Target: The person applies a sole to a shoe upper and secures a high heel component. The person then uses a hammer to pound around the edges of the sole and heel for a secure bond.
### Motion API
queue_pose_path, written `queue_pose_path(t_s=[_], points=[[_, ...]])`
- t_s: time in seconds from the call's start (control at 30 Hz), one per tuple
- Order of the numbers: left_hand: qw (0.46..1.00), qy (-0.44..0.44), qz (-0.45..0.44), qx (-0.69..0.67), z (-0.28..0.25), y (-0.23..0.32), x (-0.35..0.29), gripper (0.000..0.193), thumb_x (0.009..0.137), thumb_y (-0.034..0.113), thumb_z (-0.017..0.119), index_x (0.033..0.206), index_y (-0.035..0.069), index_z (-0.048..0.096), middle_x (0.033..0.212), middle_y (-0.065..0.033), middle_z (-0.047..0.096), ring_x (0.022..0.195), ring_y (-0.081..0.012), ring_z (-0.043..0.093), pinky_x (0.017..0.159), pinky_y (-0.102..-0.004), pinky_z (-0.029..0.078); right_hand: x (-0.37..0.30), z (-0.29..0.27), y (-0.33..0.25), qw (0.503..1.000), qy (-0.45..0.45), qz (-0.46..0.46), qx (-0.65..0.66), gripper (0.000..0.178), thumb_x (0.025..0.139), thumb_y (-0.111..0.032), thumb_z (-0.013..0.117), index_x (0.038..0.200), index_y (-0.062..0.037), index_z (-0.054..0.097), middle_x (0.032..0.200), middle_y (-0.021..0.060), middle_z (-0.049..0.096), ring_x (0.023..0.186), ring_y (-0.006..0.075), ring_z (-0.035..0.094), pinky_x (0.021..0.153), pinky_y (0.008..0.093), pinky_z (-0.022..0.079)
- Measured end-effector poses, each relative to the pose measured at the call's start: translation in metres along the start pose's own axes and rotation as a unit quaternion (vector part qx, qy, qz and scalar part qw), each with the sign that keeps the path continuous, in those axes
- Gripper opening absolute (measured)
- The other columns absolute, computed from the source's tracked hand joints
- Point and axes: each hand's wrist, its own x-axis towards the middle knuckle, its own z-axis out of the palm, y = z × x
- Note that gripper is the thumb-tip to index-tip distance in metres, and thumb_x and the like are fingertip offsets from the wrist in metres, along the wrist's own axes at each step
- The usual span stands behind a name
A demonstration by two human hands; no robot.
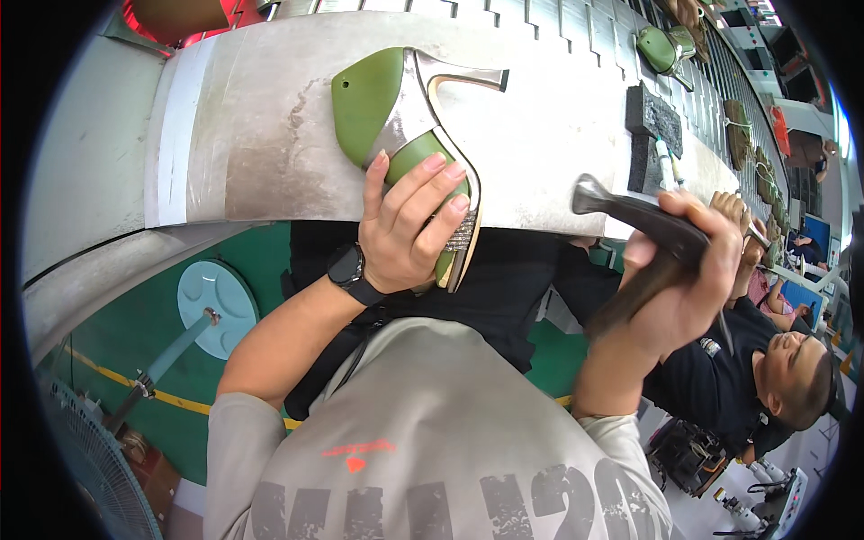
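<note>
A silver high-heeled shoe (pixel 419 88) on a green plastic last (pixel 367 97) lies on its side on the pale worktop, with its slim heel pointing right. My left hand (pixel 409 220) grips it round the front part, fingers over the upper and the toe toward me. A strip with a glittery, ribbed look shows along the sole edge beside my fingertips. Off to the right, my right hand (pixel 697 274) is closed round a dark hammer (pixel 643 220), raised near the worktop's front edge. The hammer's head points left, toward the shoe but apart from it; its handle is blurred.
Black foam-like blocks (pixel 652 121) and a white tube-like item (pixel 664 164) sit at the worktop's right. Another green last (pixel 661 49) stands beyond on the slatted conveyor. A co-worker (pixel 747 360) is close on my right. A fan (pixel 94 459) stands at lower left.
</note>
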Motion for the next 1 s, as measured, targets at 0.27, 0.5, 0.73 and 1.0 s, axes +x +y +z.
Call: queue_pose_path(t_s=[0.27,0.5,0.73,1.0], points=[[1.0,-0.009,0.014,-0.01,-0.004,0.0,0.0,0.038,0.098,0.012,0.067,0.132,0.012,0.05,0.136,-0.0114,0.065,0.13,-0.0301,0.061,0.124,-0.0594,0.029,0.007,0.034,0.017,0.987,-0.09,0.121,-0.054,0.03,0.106,-0.016,0.05,0.104,0.0083,0.068,0.097,0.0214,0.076,0.058,0.0129,0.065,0.055,0.0224,0.052],[1.0,0.004,0.009,-0.005,0.002,0.002,0.001,0.035,0.1,0.012,0.065,0.132,0.013,0.051,0.137,-0.0099,0.064,0.131,-0.0279,0.061,0.123,-0.0599,0.03,-0.024,0.032,0.017,0.982,-0.124,0.141,0.015,0.028,0.104,-0.017,0.052,0.099,0.0057,0.066,0.097,0.0211,0.076,0.056,0.0113,0.06,0.055,0.0218,0.05],[1.0,-0.016,-0.002,-0.005,-0.005,-0.002,0.0,0.034,0.099,0.011,0.065,0.129,0.015,0.05,0.136,-0.0077,0.065,0.131,-0.0258,0.061,0.125,-0.0599,0.029,0.042,0.058,0.038,0.985,-0.106,0.138,0.012,0.028,0.102,-0.02,0.064,0.102,0.007,0.072,0.092,0.0142,0.075,0.057,0.0135,0.064,0.054,0.0233,0.051],[1.0,-0.022,0.002,-0.021,-0.002,0.0,-0.005,0.031,0.101,0.011,0.064,0.128,0.015,0.048,0.133,-0.0086,0.065,0.127,-0.0279,0.063,0.124,-0.0637,0.027,0.088,0.079,0.053,0.938,-0.252,0.233,-0.041,0.026,0.099,-0.02,0.067,0.096,0.0042,0.074,0.088,0.0124,0.075,0.055,0.0121,0.062,0.051,0.0239,0.049]])
